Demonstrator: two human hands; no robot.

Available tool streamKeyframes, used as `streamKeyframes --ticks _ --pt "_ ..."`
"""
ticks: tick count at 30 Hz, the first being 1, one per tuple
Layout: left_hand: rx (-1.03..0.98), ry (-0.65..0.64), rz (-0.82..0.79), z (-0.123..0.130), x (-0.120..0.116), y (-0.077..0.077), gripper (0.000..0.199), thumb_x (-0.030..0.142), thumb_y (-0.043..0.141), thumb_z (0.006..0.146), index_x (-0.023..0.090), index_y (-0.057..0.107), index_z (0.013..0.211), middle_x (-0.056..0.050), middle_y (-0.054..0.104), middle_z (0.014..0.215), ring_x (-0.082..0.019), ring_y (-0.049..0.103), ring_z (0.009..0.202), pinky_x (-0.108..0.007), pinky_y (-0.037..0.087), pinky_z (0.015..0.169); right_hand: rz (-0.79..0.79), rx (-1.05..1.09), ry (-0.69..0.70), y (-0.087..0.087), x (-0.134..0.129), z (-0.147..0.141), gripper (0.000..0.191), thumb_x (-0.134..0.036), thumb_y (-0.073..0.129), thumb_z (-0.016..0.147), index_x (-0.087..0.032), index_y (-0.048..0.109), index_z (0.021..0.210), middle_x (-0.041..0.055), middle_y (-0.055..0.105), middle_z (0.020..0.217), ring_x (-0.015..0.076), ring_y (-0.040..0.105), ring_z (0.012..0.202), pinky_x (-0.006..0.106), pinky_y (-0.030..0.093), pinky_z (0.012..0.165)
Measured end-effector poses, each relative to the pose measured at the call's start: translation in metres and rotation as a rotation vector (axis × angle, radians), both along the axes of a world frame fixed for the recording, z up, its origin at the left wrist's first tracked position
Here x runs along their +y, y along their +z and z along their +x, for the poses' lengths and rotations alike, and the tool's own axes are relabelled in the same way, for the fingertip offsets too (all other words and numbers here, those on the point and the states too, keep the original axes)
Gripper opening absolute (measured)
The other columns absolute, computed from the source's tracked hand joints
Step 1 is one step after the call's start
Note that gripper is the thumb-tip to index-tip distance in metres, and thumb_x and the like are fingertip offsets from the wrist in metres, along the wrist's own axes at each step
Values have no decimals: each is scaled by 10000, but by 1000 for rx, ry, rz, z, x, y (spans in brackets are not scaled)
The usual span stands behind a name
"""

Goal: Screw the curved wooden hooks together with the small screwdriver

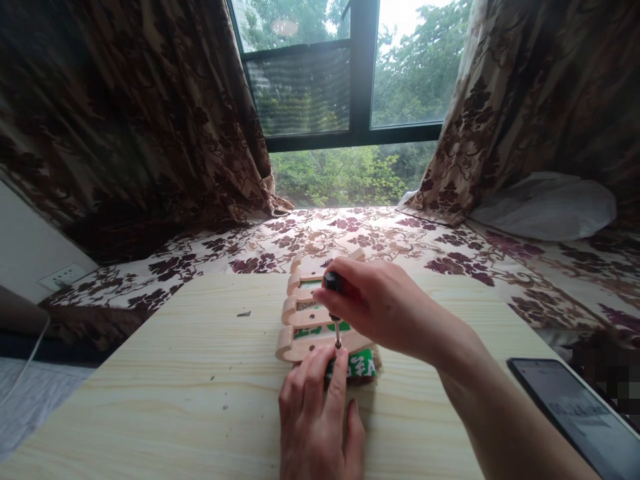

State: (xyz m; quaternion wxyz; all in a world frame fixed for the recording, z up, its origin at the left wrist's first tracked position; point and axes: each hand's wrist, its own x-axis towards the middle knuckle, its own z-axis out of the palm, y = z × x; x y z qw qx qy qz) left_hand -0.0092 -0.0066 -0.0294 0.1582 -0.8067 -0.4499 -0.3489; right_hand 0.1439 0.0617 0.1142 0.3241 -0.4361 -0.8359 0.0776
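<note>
My right hand (367, 297) is wrapped round the black handle of a screwdriver (333, 285), whose metal shaft points down. Its tip meets a screw at the nearest of several pale wooden pieces (300, 348) with curled left ends. Under these pieces lies a green and white printed package (363, 365), partly covered by them and by my hands. My left hand (320, 407) rests at the near edge of the closest wooden piece, fingertips beside the screwdriver tip. Whether its fingers pinch the screw is hard to tell.
Everything stands on a light wooden table (200, 373). Small screws (243, 314) and dark bits lie left of the wooden pieces. A phone (575, 410) lies at the right edge. Behind are a flowered cloth (340, 233), curtains, a window and a white plastic bag (550, 207).
</note>
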Motion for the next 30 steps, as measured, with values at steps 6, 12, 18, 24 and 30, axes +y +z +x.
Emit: streamKeyframes --ticks 6,12,18,24,30 --pt "-7 -3 -4 -1 0 0 539 109 510 859 128 413 1389 -153 453 1378 -275 387 1313 -419 318 1056 -9 42 75 1 -2 -1 223 -330 554 902 -195 473 743 -62 475 596 73 368 541 223 243 528" --pt "14 13 -3 0 0 1 538 109 505 859 137 412 1388 -153 467 1376 -274 392 1310 -427 340 1041 2 16 20 0 0 -1 271 -351 534 915 -194 442 714 -54 470 594 78 341 535 236 223 516" --pt "12 6 -2 0 0 0 540 103 507 859 128 410 1389 -157 457 1378 -275 388 1313 -424 335 1045 -10 37 45 3 -1 -1 203 -323 556 897 -191 503 753 -54 489 599 77 368 535 228 240 526" --pt "-7 7 -12 0 -1 1 544 109 516 858 145 414 1390 -147 461 1385 -272 393 1316 -418 335 1056 -6 53 75 2 -2 -1 255 -317 565 894 -188 468 697 -61 466 584 69 348 530 217 236 512" --pt "-12 16 1 0 -1 0 542 123 510 862 152 414 1394 -142 485 1371 -273 421 1299 -420 354 1045 -10 47 20 2 0 -1 250 -349 577 890 -189 498 716 -56 482 590 76 368 534 224 239 519"
